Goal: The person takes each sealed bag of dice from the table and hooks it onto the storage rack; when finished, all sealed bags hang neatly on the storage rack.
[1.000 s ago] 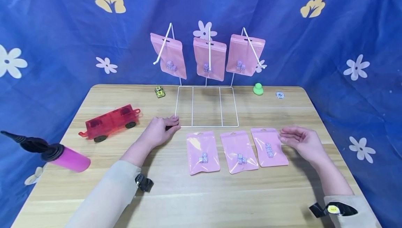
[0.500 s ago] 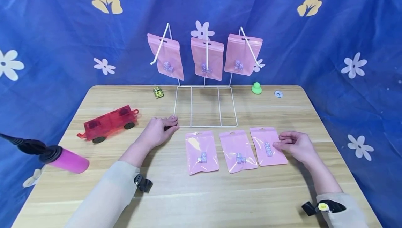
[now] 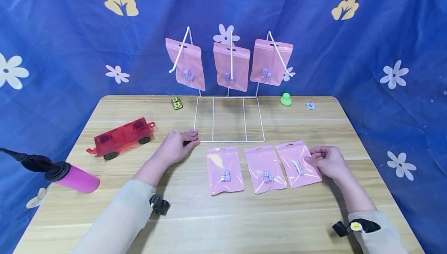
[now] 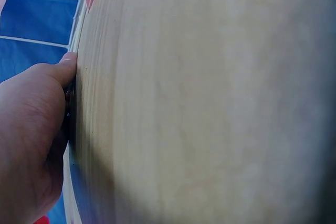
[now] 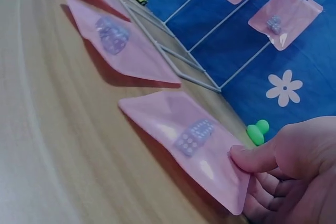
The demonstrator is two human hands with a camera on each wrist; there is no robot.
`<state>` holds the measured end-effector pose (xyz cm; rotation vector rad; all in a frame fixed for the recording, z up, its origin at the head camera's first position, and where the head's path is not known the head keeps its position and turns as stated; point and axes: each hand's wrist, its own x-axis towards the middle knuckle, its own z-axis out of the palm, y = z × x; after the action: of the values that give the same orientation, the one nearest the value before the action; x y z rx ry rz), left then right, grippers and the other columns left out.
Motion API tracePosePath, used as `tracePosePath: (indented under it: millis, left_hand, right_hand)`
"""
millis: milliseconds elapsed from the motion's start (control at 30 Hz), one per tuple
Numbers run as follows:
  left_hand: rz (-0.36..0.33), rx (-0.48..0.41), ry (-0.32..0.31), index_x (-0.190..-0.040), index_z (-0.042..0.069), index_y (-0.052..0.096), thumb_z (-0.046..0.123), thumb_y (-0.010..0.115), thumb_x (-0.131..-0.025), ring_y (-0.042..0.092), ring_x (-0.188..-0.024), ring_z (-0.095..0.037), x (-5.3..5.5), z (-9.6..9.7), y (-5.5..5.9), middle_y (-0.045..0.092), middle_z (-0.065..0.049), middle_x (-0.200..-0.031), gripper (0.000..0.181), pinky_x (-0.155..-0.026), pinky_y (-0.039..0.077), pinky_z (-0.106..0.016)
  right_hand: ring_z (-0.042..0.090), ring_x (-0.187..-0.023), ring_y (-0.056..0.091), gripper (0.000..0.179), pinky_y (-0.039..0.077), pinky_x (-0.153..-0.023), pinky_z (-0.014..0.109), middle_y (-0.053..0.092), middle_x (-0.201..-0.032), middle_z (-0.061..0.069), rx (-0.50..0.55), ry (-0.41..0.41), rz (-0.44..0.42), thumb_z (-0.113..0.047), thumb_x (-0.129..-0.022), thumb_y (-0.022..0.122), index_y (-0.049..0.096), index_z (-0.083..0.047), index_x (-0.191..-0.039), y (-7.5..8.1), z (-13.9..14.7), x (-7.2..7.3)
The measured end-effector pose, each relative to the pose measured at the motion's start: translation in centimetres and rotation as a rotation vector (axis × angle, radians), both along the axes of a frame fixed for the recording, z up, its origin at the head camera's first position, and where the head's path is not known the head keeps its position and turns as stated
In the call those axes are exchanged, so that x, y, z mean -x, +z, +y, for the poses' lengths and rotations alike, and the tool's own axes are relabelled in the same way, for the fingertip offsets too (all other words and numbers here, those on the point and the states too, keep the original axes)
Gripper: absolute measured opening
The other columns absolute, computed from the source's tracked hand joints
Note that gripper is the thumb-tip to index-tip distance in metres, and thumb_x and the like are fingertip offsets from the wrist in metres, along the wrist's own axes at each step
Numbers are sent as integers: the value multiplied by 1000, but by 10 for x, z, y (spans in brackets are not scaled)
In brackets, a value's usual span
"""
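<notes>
My right hand (image 3: 330,161) pinches the right edge of the rightmost pink zip bag (image 3: 291,157), thumb on top and fingers beneath. Dice show inside that bag, and its right side is lifted a little off the table in the right wrist view. Two more pink bags of dice, a middle bag (image 3: 260,159) and a left bag (image 3: 223,160), lie flat beside it. At the front left corner of the white wire rack (image 3: 232,141), my left hand (image 3: 174,145) holds the wire. Three pink bags, including a centre one (image 3: 228,61), hang on the rack's hooks.
On the left are a red toy wagon (image 3: 122,137) and a pink pump (image 3: 78,178) with a black nozzle. A small yellow car (image 3: 176,103), a green duck-like toy (image 3: 286,99) and a round chip (image 3: 310,106) sit near the back edge. A blue curtain (image 3: 63,32) stands behind.
My right hand has moved left from beside the rightmost bag and taken hold of its edge. That bag has turned slightly. The left hand stays at the rack's corner.
</notes>
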<state>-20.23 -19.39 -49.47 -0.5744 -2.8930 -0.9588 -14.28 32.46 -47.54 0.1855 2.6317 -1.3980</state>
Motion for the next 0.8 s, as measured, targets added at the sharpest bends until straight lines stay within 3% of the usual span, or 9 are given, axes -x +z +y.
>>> tracePosePath:
  millis: [400, 533, 800]
  left_hand:
    - [7, -1, -11, -126, 2, 76, 20, 79, -99, 62, -132, -28, 0, 0, -1, 70, -12, -132, 33, -116, 44, -48]
    - [15, 1, -9, -125, 2, 77, 21, 79, -99, 62, -132, -29, 0, 0, 0, 71, -12, -131, 32, -116, 45, -49]
    - [-4, -5, -9, -125, 3, 76, 22, 79, -99, 61, -133, -27, 0, 0, 0, 70, -11, -131, 33, -116, 44, -47]
  right_hand:
    - [8, -72, 62, 12, 54, -59, 22, 71, -84, 5, 145, 54, 55, 4, -95, 74, 69, 12, -101, 19, 6, -5]
    - [7, -70, 63, 14, 55, -57, 23, 72, -84, 4, 157, 90, 104, 6, -96, 73, 67, 17, -102, 29, 5, -9]
    - [8, -72, 62, 6, 55, -59, 22, 70, -84, -1, 195, 64, 170, 5, -97, 72, 70, 10, -100, 53, -1, -12]
